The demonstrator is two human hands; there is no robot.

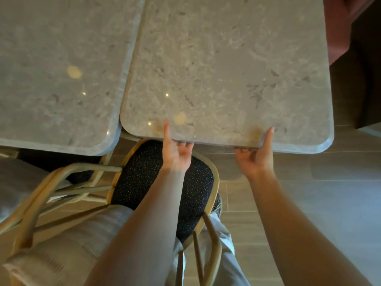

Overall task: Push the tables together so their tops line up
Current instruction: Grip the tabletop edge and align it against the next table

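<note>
I see both thumbs lying flat on top of the right table [226, 69] at its near edge, and the fingers [183, 144] curling under that edge, so my left hand [175, 155] and right hand [254, 159] each grip the stone top. The left hand sits nearer the table's near left corner and the right hand further along the same edge. The left table [57, 69] lies close against this table's left side. I cannot tell if the two tops touch all along the seam. Their near edges do not line up, and the left table's reaches nearer to me. A chair [165, 182] with a dark speckled seat stands partly under the right table's near edge, below my left hand, on a plank floor [309, 203].
</note>
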